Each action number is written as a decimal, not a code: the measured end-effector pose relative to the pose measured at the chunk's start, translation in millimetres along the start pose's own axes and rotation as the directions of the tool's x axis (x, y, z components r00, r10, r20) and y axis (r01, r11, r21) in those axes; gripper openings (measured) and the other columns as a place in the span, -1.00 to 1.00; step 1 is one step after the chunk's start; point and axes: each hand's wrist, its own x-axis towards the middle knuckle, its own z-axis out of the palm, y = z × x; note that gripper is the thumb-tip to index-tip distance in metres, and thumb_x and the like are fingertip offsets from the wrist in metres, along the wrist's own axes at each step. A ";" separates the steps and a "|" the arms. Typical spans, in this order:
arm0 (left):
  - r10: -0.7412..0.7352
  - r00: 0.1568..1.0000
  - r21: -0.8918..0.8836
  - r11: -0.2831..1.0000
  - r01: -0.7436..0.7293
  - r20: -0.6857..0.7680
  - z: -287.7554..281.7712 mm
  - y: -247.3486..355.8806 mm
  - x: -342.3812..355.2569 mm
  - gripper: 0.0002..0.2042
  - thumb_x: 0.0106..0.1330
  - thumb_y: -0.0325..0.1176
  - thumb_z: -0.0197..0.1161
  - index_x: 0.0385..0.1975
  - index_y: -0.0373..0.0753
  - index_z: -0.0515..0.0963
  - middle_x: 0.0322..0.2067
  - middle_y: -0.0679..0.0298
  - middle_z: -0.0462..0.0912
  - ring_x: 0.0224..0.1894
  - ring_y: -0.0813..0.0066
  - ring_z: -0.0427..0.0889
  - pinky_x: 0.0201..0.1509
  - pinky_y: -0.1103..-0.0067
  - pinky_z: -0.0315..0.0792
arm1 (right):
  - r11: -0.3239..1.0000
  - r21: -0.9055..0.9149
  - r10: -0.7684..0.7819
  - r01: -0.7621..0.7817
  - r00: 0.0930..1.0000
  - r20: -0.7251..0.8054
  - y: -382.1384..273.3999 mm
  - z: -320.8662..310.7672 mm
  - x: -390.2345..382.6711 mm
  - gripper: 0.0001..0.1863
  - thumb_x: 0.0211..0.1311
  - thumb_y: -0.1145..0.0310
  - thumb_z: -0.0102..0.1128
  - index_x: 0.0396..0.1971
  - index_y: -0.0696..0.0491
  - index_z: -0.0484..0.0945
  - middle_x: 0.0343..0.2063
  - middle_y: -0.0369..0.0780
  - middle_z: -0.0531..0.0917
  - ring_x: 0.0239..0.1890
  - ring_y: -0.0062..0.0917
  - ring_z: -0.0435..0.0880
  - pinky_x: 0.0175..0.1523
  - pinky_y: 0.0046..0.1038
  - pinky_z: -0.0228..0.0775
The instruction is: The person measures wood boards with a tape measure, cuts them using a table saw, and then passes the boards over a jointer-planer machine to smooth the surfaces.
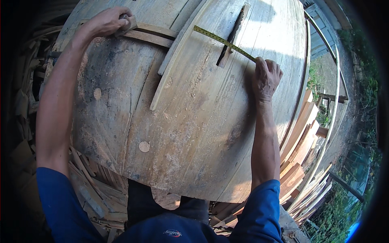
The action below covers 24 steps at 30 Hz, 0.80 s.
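Observation:
My left hand (108,22) is closed round a small grey-brown block (129,25) at the far left of the wooden worktop (109,117). Two narrow wooden strips (152,37) run from beside that block to a long, thin wooden fence (178,50). To the right, my right hand (267,76) grips the end of a yellow tape measure (225,41) nearest me; its case, if inside the fist, is hidden. The tape's far end meets the fence. It stretches across a dark slot (224,52) where a toothed saw blade (239,22) shows.
Sawdust (172,162) and round plugs (144,146) mark the worktop. Cut boards (298,137) are stacked beyond its right edge, and scrap wood (97,198) lies below on the left. Green plants (364,162) grow at the far right.

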 end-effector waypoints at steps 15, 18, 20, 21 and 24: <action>0.054 0.967 -0.048 0.998 -0.044 0.247 -21.3 -4.5 6.6 -0.58 0.49 -0.03 0.04 0.03 -0.27 0.54 -0.24 0.08 0.63 -0.15 0.27 0.69 -0.10 0.37 0.57 | 1.000 -0.020 0.002 -0.002 1.000 0.024 -2.0 -2.6 -2.1 -0.82 0.24 0.37 0.24 -0.18 -0.17 0.57 -0.34 -0.34 0.53 -0.15 -0.41 0.53 0.04 -0.25 0.27; -0.126 0.961 -0.065 0.987 0.146 0.246 -25.0 -0.9 -6.2 -0.47 0.47 -0.04 0.09 0.36 -0.13 0.39 0.12 -0.02 0.57 0.19 0.04 0.56 0.29 0.26 0.39 | 1.000 -0.007 0.027 -0.028 0.993 -0.113 -1.6 2.9 3.7 -0.83 0.28 0.39 0.20 -0.15 -0.12 0.54 -0.33 -0.27 0.55 -0.23 -0.34 0.58 -0.05 -0.26 0.34; -0.178 0.983 -0.058 0.982 0.181 0.045 -16.1 43.9 -24.9 -0.43 0.46 -0.04 0.14 0.40 -0.14 0.32 0.18 -0.04 0.52 0.22 0.00 0.53 0.32 0.25 0.37 | 0.984 -0.008 0.178 -0.179 0.979 -0.104 -0.2 4.8 -2.0 -0.81 0.30 0.42 0.16 -0.11 -0.10 0.51 -0.32 -0.23 0.56 -0.29 -0.29 0.60 -0.15 -0.25 0.38; -0.228 0.962 -0.060 0.973 0.221 -0.153 -10.3 74.7 -37.5 -0.37 0.44 -0.04 0.18 0.44 -0.15 0.26 0.24 -0.07 0.46 0.25 -0.04 0.50 0.34 0.23 0.35 | 0.945 -0.005 0.325 -0.327 0.941 -0.090 1.1 4.2 -3.5 -0.80 0.32 0.44 0.13 -0.08 -0.08 0.48 -0.31 -0.18 0.57 -0.35 -0.24 0.62 -0.25 -0.23 0.42; -0.308 0.930 -0.288 0.926 0.244 -0.201 32.6 174.6 -102.5 -0.27 0.40 -0.03 0.25 0.44 -0.34 0.20 0.25 -0.17 0.40 0.32 -0.09 0.40 0.38 0.24 0.30 | 0.834 -0.021 0.549 -0.551 0.834 -0.061 2.9 -5.3 -5.7 -0.59 0.30 0.51 0.05 0.12 -0.19 0.44 -0.26 -0.13 0.57 -0.40 -0.17 0.66 -0.38 -0.20 0.51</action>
